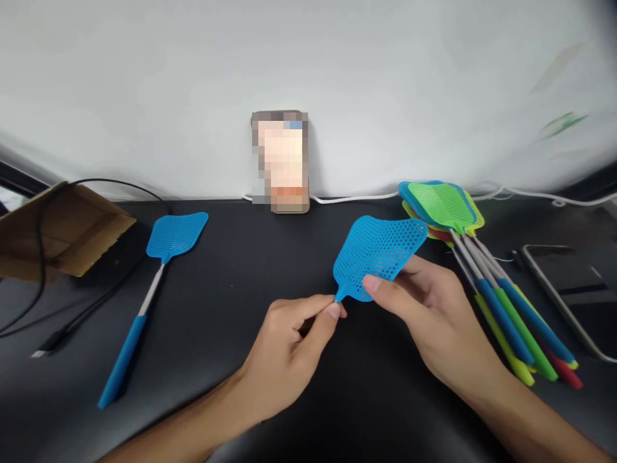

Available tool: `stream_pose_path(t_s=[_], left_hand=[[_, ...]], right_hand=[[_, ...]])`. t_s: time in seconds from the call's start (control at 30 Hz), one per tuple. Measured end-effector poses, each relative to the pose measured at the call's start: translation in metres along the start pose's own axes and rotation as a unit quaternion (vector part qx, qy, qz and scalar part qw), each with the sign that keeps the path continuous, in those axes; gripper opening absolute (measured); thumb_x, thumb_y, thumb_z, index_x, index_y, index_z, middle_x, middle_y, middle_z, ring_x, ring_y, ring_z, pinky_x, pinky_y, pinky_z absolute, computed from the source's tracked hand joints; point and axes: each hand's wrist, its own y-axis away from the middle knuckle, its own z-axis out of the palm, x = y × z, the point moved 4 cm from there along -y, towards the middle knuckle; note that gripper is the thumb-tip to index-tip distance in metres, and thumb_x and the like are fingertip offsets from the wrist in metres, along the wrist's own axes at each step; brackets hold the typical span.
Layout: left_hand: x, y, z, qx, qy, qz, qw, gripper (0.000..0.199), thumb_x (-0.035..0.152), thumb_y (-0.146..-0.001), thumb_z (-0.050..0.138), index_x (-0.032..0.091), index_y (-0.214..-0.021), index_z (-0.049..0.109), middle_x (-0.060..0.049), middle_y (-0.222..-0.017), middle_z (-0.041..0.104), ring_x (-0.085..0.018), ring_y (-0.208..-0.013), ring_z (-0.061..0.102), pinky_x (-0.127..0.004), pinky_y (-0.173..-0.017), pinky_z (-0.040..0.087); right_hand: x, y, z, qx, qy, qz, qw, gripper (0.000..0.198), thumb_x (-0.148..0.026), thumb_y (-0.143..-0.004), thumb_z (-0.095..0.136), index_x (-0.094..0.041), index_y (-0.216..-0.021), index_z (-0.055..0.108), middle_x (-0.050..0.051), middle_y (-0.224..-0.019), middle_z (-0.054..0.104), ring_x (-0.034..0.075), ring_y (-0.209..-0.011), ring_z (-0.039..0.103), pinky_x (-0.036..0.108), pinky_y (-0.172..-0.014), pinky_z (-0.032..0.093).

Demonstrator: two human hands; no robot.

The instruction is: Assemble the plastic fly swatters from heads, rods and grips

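A blue perforated fly swatter head [378,254] is held up between my two hands, above the dark tabletop. My left hand [294,354] pinches its narrow neck between thumb and fingers. With the thumb on its front and the fingers behind, my right hand [434,308] grips the lower right edge of the head. No handle shows below the neck; my left hand may cover it. Another blue fly swatter [177,235], with a silver shaft and blue grip, lies at the left. To the right, several fly swatters [441,204] in green, blue, yellow and red are stacked together.
A phone [284,161] with a blurred screen leans upright against the white wall. An open cardboard box [72,228] and a black cable [58,337] are at the left. A second phone [573,283] lies at the far right. A white cord [357,199] runs along the wall.
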Motion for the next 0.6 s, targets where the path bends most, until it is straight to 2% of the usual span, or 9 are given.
stream_pose_path(t_s=[0.17, 0.27, 0.37, 0.5, 0.6], left_hand=[[-0.002, 0.001, -0.005, 0.015, 0.140, -0.079, 0.987, 0.031, 0.043, -0.103, 0.056, 0.016, -0.093, 0.068, 0.007, -0.058, 0.041, -0.003, -0.037, 0.034, -0.019, -0.038, 0.021], [0.002, 0.002, -0.005, 0.002, 0.201, -0.091, 0.975, 0.032, 0.043, -0.103, 0.056, 0.016, -0.092, 0.068, 0.008, -0.057, 0.041, -0.001, -0.035, 0.034, -0.018, -0.037, 0.019], [0.004, 0.002, -0.002, -0.054, 0.262, -0.083, 0.960, 0.032, 0.040, -0.104, 0.055, 0.015, -0.089, 0.069, 0.008, -0.055, 0.041, -0.001, -0.035, 0.034, -0.019, -0.040, 0.020], [0.005, 0.000, 0.004, -0.149, 0.389, -0.090, 0.905, 0.029, 0.033, -0.104, 0.055, 0.014, -0.089, 0.071, 0.008, -0.052, 0.039, -0.002, -0.034, 0.032, -0.020, -0.041, 0.024], [0.007, 0.000, 0.005, -0.192, 0.468, -0.112, 0.855, 0.028, 0.030, -0.103, 0.056, 0.012, -0.087, 0.071, 0.009, -0.052, 0.038, -0.002, -0.033, 0.030, -0.020, -0.041, 0.025]], right_hand=[[0.006, -0.002, 0.003, -0.031, -0.110, 0.009, 0.993, 0.012, -0.031, -0.097, 0.069, -0.025, -0.107, 0.074, 0.003, -0.103, 0.072, 0.019, -0.093, 0.065, 0.035, -0.088, 0.054], [0.012, -0.007, 0.002, -0.020, -0.146, 0.034, 0.988, 0.011, -0.030, -0.100, 0.065, -0.023, -0.101, 0.074, 0.003, -0.098, 0.069, 0.017, -0.086, 0.060, 0.034, -0.083, 0.052], [0.016, -0.010, 0.002, -0.037, -0.206, 0.060, 0.976, 0.020, -0.029, -0.103, 0.058, -0.022, -0.090, 0.071, 0.003, -0.089, 0.065, 0.017, -0.082, 0.057, 0.033, -0.079, 0.052], [0.014, -0.010, 0.002, -0.034, -0.277, 0.062, 0.958, 0.026, -0.030, -0.105, 0.053, -0.023, -0.084, 0.066, 0.002, -0.085, 0.060, 0.016, -0.077, 0.054, 0.032, -0.073, 0.052], [0.012, -0.008, 0.005, -0.033, -0.320, 0.064, 0.945, 0.024, -0.031, -0.103, 0.058, -0.025, -0.081, 0.064, 0.000, -0.081, 0.056, 0.015, -0.075, 0.053, 0.031, -0.072, 0.052]])
